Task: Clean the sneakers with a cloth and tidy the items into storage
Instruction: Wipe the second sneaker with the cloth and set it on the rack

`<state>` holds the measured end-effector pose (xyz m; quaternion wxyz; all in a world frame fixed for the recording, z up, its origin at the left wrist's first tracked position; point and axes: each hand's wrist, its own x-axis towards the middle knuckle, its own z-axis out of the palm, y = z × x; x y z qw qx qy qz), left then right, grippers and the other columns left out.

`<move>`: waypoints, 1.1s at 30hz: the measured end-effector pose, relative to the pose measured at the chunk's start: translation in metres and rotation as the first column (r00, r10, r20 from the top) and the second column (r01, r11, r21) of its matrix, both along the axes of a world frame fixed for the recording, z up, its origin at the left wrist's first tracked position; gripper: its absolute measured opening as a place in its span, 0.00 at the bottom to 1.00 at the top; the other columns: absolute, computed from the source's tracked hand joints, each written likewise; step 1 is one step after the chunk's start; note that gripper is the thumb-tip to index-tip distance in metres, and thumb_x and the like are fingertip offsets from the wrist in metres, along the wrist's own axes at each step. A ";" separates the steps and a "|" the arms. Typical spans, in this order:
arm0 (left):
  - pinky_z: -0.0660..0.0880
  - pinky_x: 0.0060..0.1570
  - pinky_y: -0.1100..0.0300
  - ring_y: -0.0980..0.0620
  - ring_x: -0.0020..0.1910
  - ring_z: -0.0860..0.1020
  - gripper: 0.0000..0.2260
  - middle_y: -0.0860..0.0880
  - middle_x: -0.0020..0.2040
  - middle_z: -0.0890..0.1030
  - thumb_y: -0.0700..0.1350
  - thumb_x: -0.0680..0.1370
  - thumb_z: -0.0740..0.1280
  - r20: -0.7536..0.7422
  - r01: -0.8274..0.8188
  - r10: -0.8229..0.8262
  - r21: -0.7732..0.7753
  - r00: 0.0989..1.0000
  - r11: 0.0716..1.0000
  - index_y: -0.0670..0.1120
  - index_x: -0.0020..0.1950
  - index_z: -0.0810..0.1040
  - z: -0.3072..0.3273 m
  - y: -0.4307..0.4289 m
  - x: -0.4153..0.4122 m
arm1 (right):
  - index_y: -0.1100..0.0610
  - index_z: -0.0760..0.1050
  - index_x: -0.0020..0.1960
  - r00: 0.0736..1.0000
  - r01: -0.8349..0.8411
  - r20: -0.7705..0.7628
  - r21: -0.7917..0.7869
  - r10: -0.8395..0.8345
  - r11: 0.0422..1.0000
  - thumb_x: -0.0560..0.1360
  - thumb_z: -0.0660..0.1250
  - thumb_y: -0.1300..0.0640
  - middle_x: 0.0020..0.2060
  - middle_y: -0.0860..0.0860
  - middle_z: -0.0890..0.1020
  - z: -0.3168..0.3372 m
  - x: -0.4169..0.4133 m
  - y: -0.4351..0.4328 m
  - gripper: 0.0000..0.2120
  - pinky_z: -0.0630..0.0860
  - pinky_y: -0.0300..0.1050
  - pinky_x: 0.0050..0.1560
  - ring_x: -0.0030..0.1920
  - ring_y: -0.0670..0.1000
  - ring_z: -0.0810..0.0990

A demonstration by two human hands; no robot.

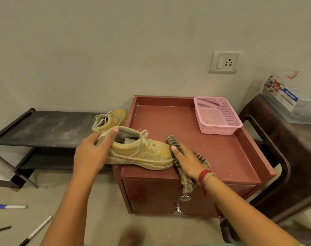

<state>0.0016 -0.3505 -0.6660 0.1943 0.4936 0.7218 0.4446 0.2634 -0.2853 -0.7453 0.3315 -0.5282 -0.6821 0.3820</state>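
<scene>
Left hand [92, 153] pinches the sneaker [140, 151] by its stiff heel collar, the best hold; it looks light, lying on the cabinet's [169, 118] front edge. Right hand [186, 160] covers the limp cloth [174, 141] at the toe; I can't tell its finger curl. Second sneaker [110, 119] sits behind.

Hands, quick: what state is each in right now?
Left hand: closed on the heel of the dusty tan lace-up sneaker.
Right hand: closed on the striped brown woven cloth, by the sneaker's toe.
</scene>
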 end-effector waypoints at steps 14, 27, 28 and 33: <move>0.51 0.69 0.30 0.44 0.76 0.54 0.48 0.46 0.74 0.61 0.58 0.59 0.79 -0.794 0.342 -0.153 0.073 0.589 0.937 0.55 0.74 0.59 -0.017 -0.023 0.020 | 0.50 0.57 0.75 0.990 0.132 -0.052 0.098 -0.128 0.986 0.77 0.51 0.37 0.74 0.46 0.59 -0.005 -0.042 -0.025 0.30 0.51 0.48 0.75 0.75 0.47 0.52; 0.44 0.65 0.25 0.37 0.75 0.44 0.46 0.42 0.77 0.49 0.39 0.66 0.71 -0.954 0.085 0.095 0.124 0.283 0.989 0.54 0.78 0.53 -0.055 0.011 0.066 | 0.59 0.72 0.63 0.759 0.413 -0.465 -0.197 -0.456 0.889 0.81 0.55 0.51 0.57 0.50 0.77 0.031 -0.017 -0.004 0.17 0.67 0.42 0.63 0.59 0.49 0.73; 0.44 0.65 0.24 0.37 0.75 0.46 0.44 0.42 0.77 0.51 0.40 0.66 0.71 -0.956 0.083 0.101 0.128 0.275 0.988 0.54 0.78 0.54 -0.053 0.015 0.068 | 0.59 0.72 0.64 0.743 0.419 -0.479 -0.212 -0.468 0.883 0.81 0.55 0.50 0.58 0.51 0.77 0.032 -0.016 -0.003 0.18 0.67 0.45 0.65 0.60 0.50 0.74; 0.44 0.61 0.24 0.40 0.68 0.62 0.38 0.41 0.67 0.68 0.47 0.59 0.78 -0.916 0.161 0.061 0.134 0.396 0.978 0.56 0.68 0.72 -0.028 0.025 0.056 | 0.54 0.71 0.63 0.743 0.489 -0.529 0.011 -0.410 0.872 0.81 0.56 0.52 0.56 0.48 0.78 0.048 -0.003 -0.010 0.13 0.70 0.49 0.65 0.58 0.47 0.76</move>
